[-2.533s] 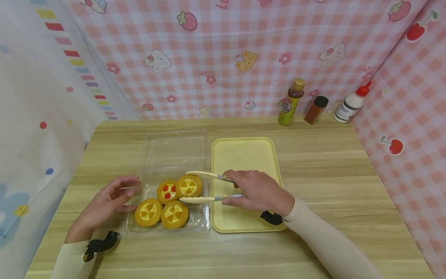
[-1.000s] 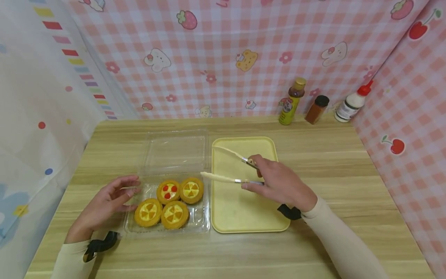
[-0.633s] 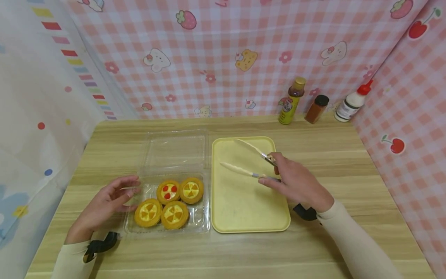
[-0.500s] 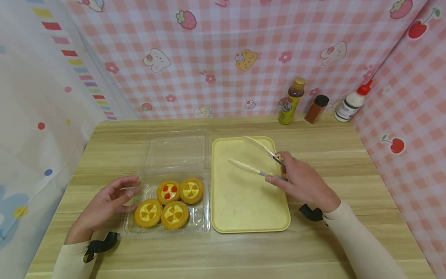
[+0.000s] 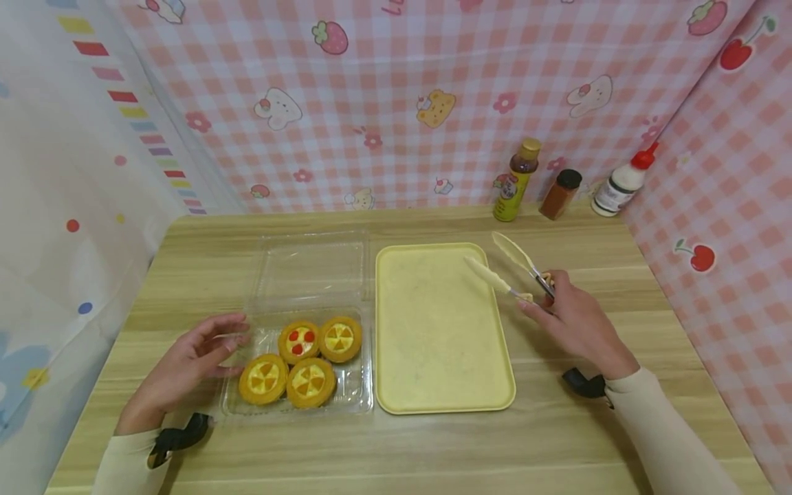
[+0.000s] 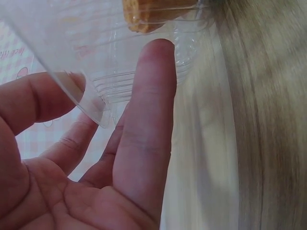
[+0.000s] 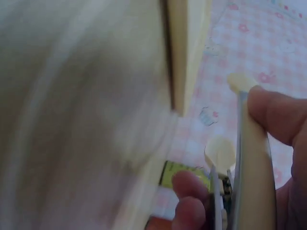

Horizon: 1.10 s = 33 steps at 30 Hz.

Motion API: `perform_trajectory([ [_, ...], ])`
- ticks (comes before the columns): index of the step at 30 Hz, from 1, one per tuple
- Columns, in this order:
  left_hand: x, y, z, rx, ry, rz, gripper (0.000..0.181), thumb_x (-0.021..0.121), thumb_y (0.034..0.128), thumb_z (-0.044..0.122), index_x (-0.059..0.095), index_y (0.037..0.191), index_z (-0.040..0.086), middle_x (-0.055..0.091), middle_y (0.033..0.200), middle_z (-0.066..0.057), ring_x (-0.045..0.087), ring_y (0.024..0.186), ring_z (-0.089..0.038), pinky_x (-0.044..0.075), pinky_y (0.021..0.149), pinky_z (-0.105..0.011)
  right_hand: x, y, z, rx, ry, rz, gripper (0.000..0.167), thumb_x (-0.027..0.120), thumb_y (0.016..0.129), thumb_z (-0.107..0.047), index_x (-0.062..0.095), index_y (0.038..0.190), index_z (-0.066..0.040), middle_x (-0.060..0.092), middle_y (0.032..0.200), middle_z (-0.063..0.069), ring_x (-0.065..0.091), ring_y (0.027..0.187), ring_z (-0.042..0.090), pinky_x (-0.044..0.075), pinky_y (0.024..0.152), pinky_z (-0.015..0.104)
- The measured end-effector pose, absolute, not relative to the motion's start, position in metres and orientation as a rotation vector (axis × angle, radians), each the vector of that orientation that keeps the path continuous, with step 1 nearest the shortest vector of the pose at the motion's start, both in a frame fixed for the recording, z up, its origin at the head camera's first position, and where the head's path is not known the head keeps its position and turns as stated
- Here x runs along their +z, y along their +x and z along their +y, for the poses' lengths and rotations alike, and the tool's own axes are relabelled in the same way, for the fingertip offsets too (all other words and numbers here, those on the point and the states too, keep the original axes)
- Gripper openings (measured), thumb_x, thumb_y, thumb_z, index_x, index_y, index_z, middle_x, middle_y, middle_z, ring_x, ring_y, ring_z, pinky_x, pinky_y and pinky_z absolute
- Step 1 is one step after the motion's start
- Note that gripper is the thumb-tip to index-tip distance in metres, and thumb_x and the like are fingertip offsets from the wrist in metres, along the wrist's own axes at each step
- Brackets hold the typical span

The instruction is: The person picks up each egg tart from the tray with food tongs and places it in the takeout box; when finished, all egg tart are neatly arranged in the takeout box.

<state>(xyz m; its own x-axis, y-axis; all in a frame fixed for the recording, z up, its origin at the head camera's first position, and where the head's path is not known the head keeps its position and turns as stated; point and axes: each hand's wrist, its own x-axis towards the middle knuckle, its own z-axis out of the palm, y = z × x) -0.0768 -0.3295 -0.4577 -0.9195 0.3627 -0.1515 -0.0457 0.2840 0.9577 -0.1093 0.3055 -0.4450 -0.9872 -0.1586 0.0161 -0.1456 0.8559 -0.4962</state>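
Observation:
Four round tarts lie in the base of an open clear container, one red-topped and the others orange-topped, such as the lower-left one. My left hand is at the container's left edge, fingers loosely bent and spread; the left wrist view shows the fingers along the clear wall. In my right hand are tongs with pale tips, spread apart with nothing between them, over the right edge of a yellow tray. The right wrist view shows the tongs between thumb and fingers.
Behind the right hand, a yellow-green bottle, a brown jar and a white bottle with a red cap stand by the back wall. The container's clear lid lies folded back behind its base.
My right hand has carried the tongs from around the upper-right tart, across the tray, to its right side. That tart sits slightly lower and farther right. The left hand has stayed in place.

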Motion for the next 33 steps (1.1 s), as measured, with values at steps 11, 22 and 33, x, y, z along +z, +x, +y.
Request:
perform_trajectory([
  [11,-0.458,-0.078,-0.33,1.678,0.302,2.22,0.049,0.051,0.1129,0.012,0.036,0.157,-0.004,0.059,0.143,0.008,0.065,0.123,0.001,0.068,0.083,-0.037,-0.457,-0.098,0.328,-0.835,-0.063,3.019,0.068,0.069,0.101,-0.05,0.045,0.118,0.012,0.049,0.096,0.019,0.052,0.078,0.03,0.04,0.062,0.034],
  [22,-0.458,-0.077,-0.33,1.676,0.295,2.221,0.049,0.051,0.1127,0.012,0.037,0.157,-0.003,0.059,0.142,0.007,0.066,0.122,0.0,0.068,0.083,-0.038,-0.468,-0.092,0.338,-0.786,0.003,3.02,0.061,0.071,0.099,-0.05,0.047,0.096,0.006,0.046,0.089,0.019,0.047,0.071,0.028,0.038,0.056,0.033],
  [33,-0.458,-0.078,-0.33,1.683,0.292,2.21,0.049,0.052,0.1126,0.012,0.037,0.157,-0.003,0.059,0.142,0.008,0.066,0.123,0.001,0.068,0.083,-0.037,-0.458,-0.093,0.333,-0.54,0.137,2.936,0.085,0.068,0.086,-0.079,0.048,0.098,0.003,0.051,0.081,0.015,0.051,0.065,0.027,0.04,0.049,0.033],
])
